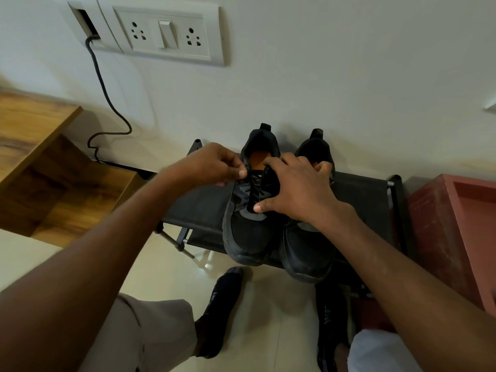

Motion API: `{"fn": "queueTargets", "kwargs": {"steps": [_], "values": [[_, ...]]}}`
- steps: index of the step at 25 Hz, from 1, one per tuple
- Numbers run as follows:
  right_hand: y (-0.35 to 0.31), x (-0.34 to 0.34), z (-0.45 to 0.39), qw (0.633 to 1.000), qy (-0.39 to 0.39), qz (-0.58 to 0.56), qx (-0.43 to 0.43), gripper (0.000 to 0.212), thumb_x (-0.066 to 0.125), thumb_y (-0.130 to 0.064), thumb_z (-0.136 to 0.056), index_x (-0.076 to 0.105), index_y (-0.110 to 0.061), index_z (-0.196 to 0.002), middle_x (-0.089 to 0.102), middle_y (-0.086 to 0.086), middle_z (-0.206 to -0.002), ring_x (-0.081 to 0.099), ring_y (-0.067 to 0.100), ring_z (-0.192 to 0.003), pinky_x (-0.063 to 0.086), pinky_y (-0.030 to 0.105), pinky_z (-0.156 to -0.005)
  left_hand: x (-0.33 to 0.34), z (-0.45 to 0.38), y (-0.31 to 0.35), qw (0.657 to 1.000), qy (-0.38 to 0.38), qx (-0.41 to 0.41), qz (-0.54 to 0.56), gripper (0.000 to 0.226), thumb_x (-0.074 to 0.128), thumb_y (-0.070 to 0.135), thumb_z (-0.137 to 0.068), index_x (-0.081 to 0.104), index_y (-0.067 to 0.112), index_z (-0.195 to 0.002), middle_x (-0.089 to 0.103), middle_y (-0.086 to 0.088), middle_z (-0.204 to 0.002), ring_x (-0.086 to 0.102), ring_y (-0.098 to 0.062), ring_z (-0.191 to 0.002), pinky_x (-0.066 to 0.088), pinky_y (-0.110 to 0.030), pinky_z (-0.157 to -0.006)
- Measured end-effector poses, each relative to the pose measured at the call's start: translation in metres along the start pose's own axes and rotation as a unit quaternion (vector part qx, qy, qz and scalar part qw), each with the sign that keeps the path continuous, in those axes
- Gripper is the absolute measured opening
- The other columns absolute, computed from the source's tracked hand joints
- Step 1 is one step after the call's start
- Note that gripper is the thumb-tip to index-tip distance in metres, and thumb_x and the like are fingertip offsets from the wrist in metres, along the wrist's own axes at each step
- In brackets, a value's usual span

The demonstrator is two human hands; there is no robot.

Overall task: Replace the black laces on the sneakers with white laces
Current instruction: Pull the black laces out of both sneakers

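Item: surroundings. At twelve o'clock of the frame we found a pale wall carrying a switch plate [163, 36] with two sockets and one rocker switch; from a slot at its eleven o'clock side a dark cable [107, 98] dropped to the floor. At nine o'clock stood a wooden cabinet [40, 157], at three o'clock a red box [453, 232]. We recorded a tiled floor [166, 269] at six o'clock, with two feet in dark socks [222, 304] on it.

Item: black rack [204, 208], fabric-topped, against the wall at frame centre. Upon it sat the pair of black sneakers, toes toward us: the left sneaker [247, 232] and, touching it at its three o'clock side, the right sneaker [308, 253].

Item: black laces [257, 189], threaded in the left sneaker; their ends were hard for us to trace against the black upper.

Item: left hand [212, 165], forearm entering from seven o'clock, fingers curled, thumb and forefinger pinching what we took to be a lace at the collar's nine o'clock edge.

Item: right hand [298, 186], forearm entering from five o'clock, spread over both sneakers and hiding much of the right sneaker's opening; its thumb pressed the lower lacing, its fingers curled at the tongue, apparently hooking the laces.
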State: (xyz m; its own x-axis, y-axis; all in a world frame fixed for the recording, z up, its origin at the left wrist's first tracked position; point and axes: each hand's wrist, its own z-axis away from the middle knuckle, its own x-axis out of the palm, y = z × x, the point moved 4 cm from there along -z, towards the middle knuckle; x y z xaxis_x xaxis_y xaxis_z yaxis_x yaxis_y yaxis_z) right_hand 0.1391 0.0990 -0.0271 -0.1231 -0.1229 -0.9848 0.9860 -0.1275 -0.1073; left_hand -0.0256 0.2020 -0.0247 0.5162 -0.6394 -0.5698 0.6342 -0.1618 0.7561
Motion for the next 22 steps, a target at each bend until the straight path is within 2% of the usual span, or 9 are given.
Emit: {"fn": "queueTargets", "kwargs": {"steps": [3,5,8,10,12,14,16,19,22], "values": [[-0.001,0.0,-0.001,1.0,0.003,-0.004,0.004,0.101,0.073,-0.081,-0.07,0.037,-0.037,-0.153,0.046,-0.003,-0.15,0.042,0.024,-0.14,0.03,0.056,-0.106,0.014,-0.002,0.018,0.986,0.059,0.091,-0.124,0.023,0.079,0.043,-0.087,0.069,0.023,-0.091,0.068,0.0,-0.08,0.066,-0.017,-0.077,0.051,-0.031,-0.067],[0.0,0.0,-0.001,1.0,0.004,-0.011,0.006,0.099,0.074,-0.081,-0.07,0.038,-0.038,-0.151,0.047,-0.004,-0.148,0.043,0.024,-0.139,0.03,0.056,-0.106,0.023,-0.004,0.03,0.968,0.075,0.138,-0.195,0.023,0.08,0.04,-0.086,0.068,0.023,-0.095,0.063,0.01,-0.079,0.062,-0.012,-0.076,0.039,-0.025,-0.059],[-0.001,-0.002,0.0,1.0,0.006,-0.01,0.004,0.098,0.074,-0.081,-0.069,0.039,-0.038,-0.15,0.049,-0.003,-0.146,0.044,0.024,-0.138,0.031,0.056,-0.106,0.028,-0.009,0.023,0.963,0.069,0.125,-0.23,0.015,0.082,0.031,-0.085,0.074,0.024,-0.096,0.067,0.009,-0.083,0.064,-0.013,-0.078,0.038,-0.023,-0.06],[-0.003,-0.003,-0.001,1.0,0.007,-0.004,0.004,0.1,0.075,-0.081,-0.069,0.039,-0.036,-0.15,0.048,-0.003,-0.147,0.044,0.024,-0.138,0.031,0.056,-0.105,0.024,-0.01,0.017,0.98,0.069,0.098,-0.159,0.01,0.085,0.025,-0.083,0.075,0.022,-0.082,0.07,0.009,-0.075,0.066,-0.009,-0.073,0.044,-0.023,-0.062],[-0.003,-0.003,0.0,1.0,0.006,-0.005,0.007,0.1,0.076,-0.079,-0.069,0.04,-0.033,-0.15,0.048,-0.002,-0.148,0.044,0.025,-0.138,0.031,0.055,-0.105,0.016,-0.01,0.016,0.997,0.059,0.056,-0.001,0.011,0.083,0.02,-0.085,0.075,0.014,-0.08,0.074,0.004,-0.076,0.069,-0.005,-0.072,0.05,-0.019,-0.065],[-0.002,-0.003,0.001,1.0,0.003,-0.008,0.01,0.1,0.077,-0.078,-0.069,0.041,-0.03,-0.15,0.047,-0.001,-0.148,0.043,0.025,-0.138,0.031,0.055,-0.105,0.006,-0.008,0.012,0.973,0.016,-0.013,0.229,0.012,0.075,0.015,-0.093,0.071,0.009,-0.083,0.075,-0.006,-0.084,0.07,-0.01,-0.077,0.05,-0.023,-0.068],[-0.003,-0.003,0.001,1.0,0.002,-0.007,0.007,0.101,0.078,-0.077,-0.069,0.041,-0.029,-0.15,0.047,0.0,-0.148,0.043,0.025,-0.139,0.031,0.055,-0.105,0.005,-0.005,0.01,0.957,-0.027,-0.048,0.286,0.014,0.069,0.022,-0.098,0.066,0.01,-0.091,0.074,-0.01,-0.086,0.068,-0.016,-0.075,0.048,-0.027,-0.064],[-0.004,-0.002,0.0,1.0,0.001,-0.007,0.004,0.101,0.078,-0.077,-0.07,0.04,-0.029,-0.151,0.046,0.0,-0.149,0.042,0.025,-0.14,0.031,0.056,-0.106,0.011,-0.006,0.016,0.998,0.02,0.03,-0.047,0.03,0.082,0.036,-0.087,0.064,0.013,-0.095,0.066,0.002,-0.075,0.059,-0.011,-0.065,0.042,-0.021,-0.057],[-0.004,-0.002,0.0,1.0,-0.002,-0.012,0.003,0.101,0.077,-0.077,-0.07,0.041,-0.029,-0.151,0.046,-0.001,-0.148,0.042,0.025,-0.139,0.031,0.055,-0.106,0.02,-0.011,0.03,0.957,0.092,0.119,-0.246,0.019,0.082,0.025,-0.084,0.067,0.014,-0.083,0.059,0.006,-0.074,0.059,-0.017,-0.072,0.035,-0.027,-0.057]]}}
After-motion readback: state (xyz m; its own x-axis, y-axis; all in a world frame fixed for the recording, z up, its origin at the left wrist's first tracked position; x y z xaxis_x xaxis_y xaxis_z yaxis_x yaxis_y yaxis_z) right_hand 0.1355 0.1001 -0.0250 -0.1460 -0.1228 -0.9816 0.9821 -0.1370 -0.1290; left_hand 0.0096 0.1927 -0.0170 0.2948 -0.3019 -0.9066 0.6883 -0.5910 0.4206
